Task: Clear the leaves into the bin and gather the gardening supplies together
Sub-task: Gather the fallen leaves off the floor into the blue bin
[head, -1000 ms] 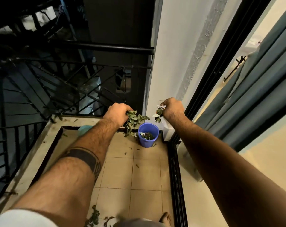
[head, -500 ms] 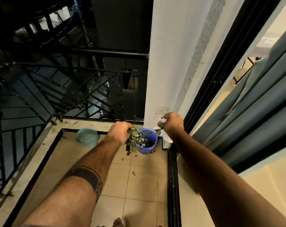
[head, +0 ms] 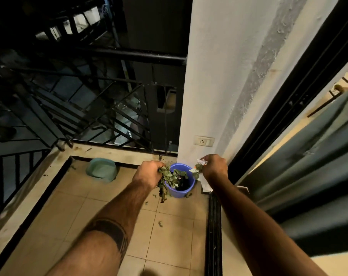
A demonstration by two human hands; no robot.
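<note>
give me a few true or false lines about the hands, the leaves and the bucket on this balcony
1. The left hand grips a bunch of leaves. True.
2. The blue bucket lies tipped on its side. False: it stands upright on the tiled floor.
3. The right hand is empty. False: it grips a few leaves and a crumpled white scrap.
4. A green basin sits left of the bucket. True.
5. The bucket is empty. False: leaves already lie inside.

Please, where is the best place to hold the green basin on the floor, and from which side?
Probably the near rim of the green basin, reached from above. It sits upright and open on the tiles, its far side close to the ledge, so the near edge is the free one.
</note>
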